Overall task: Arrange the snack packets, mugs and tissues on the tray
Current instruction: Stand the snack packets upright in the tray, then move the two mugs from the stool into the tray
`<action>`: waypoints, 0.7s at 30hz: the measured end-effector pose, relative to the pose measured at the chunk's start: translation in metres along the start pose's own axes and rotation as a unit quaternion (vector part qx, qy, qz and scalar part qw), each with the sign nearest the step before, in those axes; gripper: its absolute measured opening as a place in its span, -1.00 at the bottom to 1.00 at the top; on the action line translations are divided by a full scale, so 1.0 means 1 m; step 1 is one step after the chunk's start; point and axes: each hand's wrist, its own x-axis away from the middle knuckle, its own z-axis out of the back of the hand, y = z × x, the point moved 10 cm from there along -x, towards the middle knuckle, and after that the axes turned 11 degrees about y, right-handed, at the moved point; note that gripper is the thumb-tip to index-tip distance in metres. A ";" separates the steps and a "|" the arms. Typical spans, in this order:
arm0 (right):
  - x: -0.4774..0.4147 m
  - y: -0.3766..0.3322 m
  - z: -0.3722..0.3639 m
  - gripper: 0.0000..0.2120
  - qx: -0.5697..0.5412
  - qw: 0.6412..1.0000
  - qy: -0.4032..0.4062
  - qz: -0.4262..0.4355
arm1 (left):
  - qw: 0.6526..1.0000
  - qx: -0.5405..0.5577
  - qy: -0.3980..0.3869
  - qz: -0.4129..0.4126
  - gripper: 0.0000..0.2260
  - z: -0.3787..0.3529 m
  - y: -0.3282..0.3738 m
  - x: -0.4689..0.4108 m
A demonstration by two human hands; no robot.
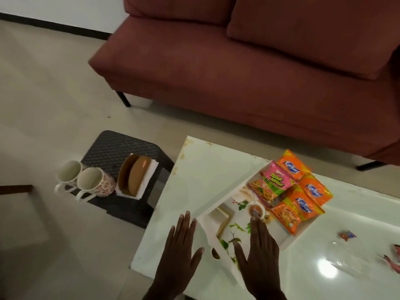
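A white printed tray (218, 215) lies on the white glossy table (205, 169). Several snack packets rest at its far right end: a pink one (275, 178) and orange ones (303, 204), one orange packet (292, 164) hanging over the far rim. My left hand (179, 252) is flat and empty on the table just left of the tray. My right hand (259, 256) hovers flat over the tray's near part, fingers apart, holding nothing. Two mugs (86, 180) stand on a dark stool (116, 146) to the left, next to white tissues (149, 178) under a brown holder (135, 176).
A maroon sofa (238, 68) stands behind the table. Torn wrappers (347, 234) lie on the table at the right, near a bright light reflection. Beige floor lies to the left, with a dark wooden edge (15, 188) at the far left.
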 end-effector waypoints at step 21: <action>0.047 -0.348 -0.118 -0.39 -0.234 0.956 -0.118 -0.132 | 0.924 0.174 0.209 0.269 -0.46 0.196 -0.305 0.046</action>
